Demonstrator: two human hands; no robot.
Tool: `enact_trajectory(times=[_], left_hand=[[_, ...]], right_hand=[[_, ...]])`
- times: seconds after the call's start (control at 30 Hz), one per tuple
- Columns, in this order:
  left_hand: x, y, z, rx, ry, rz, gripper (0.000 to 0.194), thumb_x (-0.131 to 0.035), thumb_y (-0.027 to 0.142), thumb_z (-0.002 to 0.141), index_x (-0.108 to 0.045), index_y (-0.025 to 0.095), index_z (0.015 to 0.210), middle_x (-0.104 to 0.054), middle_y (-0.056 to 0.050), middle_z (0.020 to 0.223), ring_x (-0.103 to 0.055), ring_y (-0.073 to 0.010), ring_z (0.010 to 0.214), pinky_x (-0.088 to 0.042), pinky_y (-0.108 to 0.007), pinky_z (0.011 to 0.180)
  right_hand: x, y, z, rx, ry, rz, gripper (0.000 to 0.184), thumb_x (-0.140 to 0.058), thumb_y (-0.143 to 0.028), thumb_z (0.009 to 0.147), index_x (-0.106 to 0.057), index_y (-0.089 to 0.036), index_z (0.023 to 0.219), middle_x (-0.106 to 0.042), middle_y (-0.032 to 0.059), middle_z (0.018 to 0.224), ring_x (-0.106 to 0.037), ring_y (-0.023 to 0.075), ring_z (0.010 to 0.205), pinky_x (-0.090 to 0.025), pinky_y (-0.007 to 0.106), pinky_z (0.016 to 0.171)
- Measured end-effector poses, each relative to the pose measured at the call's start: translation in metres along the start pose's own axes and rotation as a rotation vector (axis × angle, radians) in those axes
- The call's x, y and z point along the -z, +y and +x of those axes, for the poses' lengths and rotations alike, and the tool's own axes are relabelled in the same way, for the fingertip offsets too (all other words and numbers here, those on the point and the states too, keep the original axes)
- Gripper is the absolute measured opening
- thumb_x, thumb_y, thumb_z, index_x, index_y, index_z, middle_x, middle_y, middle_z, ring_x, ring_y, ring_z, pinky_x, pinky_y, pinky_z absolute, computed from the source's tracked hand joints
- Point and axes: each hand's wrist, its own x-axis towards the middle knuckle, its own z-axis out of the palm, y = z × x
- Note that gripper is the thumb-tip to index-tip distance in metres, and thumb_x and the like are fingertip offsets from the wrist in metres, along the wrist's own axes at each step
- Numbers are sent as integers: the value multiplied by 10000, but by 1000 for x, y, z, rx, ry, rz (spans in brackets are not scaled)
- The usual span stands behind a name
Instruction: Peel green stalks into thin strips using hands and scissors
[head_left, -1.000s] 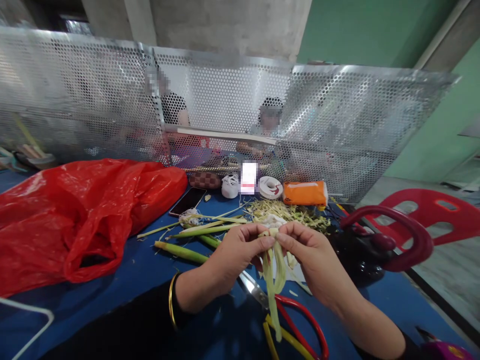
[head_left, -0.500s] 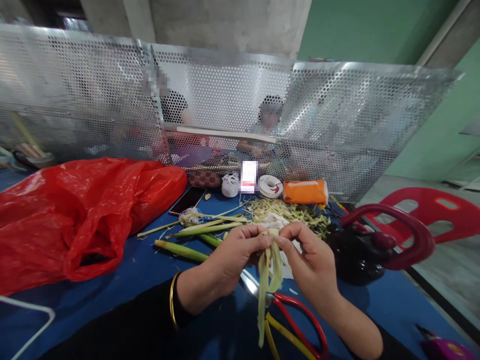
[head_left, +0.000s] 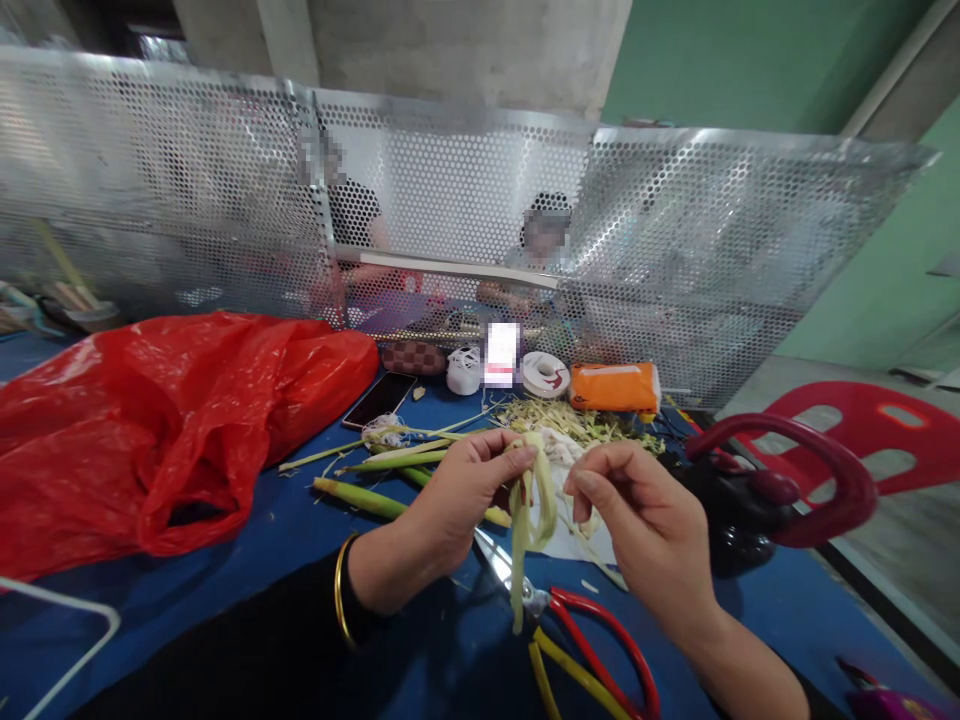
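My left hand [head_left: 457, 495], a gold bangle at its wrist, pinches a limp pale-green plant strip [head_left: 544, 500] between thumb and fingers. The strip makes a loop at the fingertips, and its tail hangs down. Just right of it, apart from the strip, is my right hand [head_left: 652, 520], its fingers curled and thumb close to the forefinger; whether anything thin is between them cannot be made out. Below the hands lie metal scissors [head_left: 540, 600] with red and yellow handle parts. Green stalks [head_left: 367, 497] lie left of and partly behind my left hand.
A red plastic bag [head_left: 202, 420] covers the table's left side. Shredded plant scraps [head_left: 577, 420], an orange packet [head_left: 615, 387], a white spool [head_left: 545, 375] and a dark phone [head_left: 380, 400] lie farther back. A black pot-like object [head_left: 739, 510] stands right. Two people sit behind the perforated metal screen [head_left: 457, 180].
Both hands were pinching the strip together. My right hand has let go of it and moved right, while the strip now stands in a loop at my left fingertips.
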Motion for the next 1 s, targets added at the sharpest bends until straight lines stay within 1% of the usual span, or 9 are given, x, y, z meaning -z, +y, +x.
enact_trajectory(times=[0.07, 0.17, 0.3, 0.47, 0.6, 0.7, 0.8, 0.87, 1.0], left_hand=[[-1, 0, -1, -2, -18, -5, 237, -731, 346, 710, -586, 159, 712, -573, 32, 594, -485, -69, 492, -366, -205, 519], [-3, -1, -1, -4, -45, 2, 244, -729, 356, 706, -578, 164, 709, -579, 31, 586, -494, -76, 486, -366, -208, 509], [-1, -3, 0, 2, -75, 47, 275, -732, 376, 703, -557, 163, 702, -573, 30, 571, -494, -79, 486, -374, -208, 516], [0, -4, 0, 28, -121, 65, 324, -735, 434, 687, -567, 157, 707, -602, 3, 631, -535, -101, 548, -413, -229, 566], [-2, -4, -2, 42, -116, 75, 350, -751, 454, 664, -577, 153, 702, -606, -3, 629, -504, -88, 537, -373, -214, 555], [-2, -5, -2, 30, -111, 66, 327, -746, 436, 678, -587, 150, 687, -575, 15, 599, -462, -70, 514, -329, -200, 532], [-1, -7, -1, 31, -102, 47, 305, -749, 402, 688, -585, 145, 672, -530, 38, 570, -436, -54, 495, -316, -189, 520], [0, -7, 0, 36, -108, 33, 301, -747, 397, 695, -583, 145, 675, -539, 37, 573, -450, -54, 490, -322, -185, 514], [0, -5, 0, 38, -118, 20, 308, -713, 420, 730, -575, 149, 684, -562, 26, 564, -474, -65, 473, -346, -188, 499]], right_hand=[[-1, -1, 3, -97, 12, -6, 96, -611, -254, 832, -593, -204, 752, -557, -29, 592, -525, 119, 514, -440, 258, 524], [-3, -3, 7, -208, -59, 68, 91, -642, -277, 780, -613, -197, 748, -577, -30, 592, -543, 120, 506, -458, 252, 509], [-4, -5, 9, -227, -107, 73, 156, -647, -300, 778, -592, -194, 677, -561, -32, 567, -537, 118, 518, -451, 243, 518], [-4, -4, 7, -221, -110, 52, 194, -618, -335, 807, -564, -201, 678, -545, -32, 569, -523, 125, 527, -435, 243, 519], [-3, -1, 4, -129, -127, -11, 183, -573, -302, 851, -547, -207, 697, -545, -25, 595, -519, 133, 553, -430, 248, 541], [-3, 3, 1, 29, -115, -135, 172, -532, -262, 884, -527, -217, 718, -541, -14, 640, -512, 140, 579, -421, 257, 560], [-3, 8, -2, 179, -87, -270, 147, -518, -207, 893, -509, -226, 748, -531, -14, 676, -501, 143, 598, -405, 265, 582], [-3, 11, -2, 221, -92, -274, 144, -508, -179, 901, -501, -229, 766, -528, -15, 702, -504, 145, 625, -406, 268, 605], [-3, 11, 0, 246, -108, -153, 142, -497, -168, 920, -508, -229, 792, -546, 9, 787, -535, 164, 742, -426, 293, 686]])
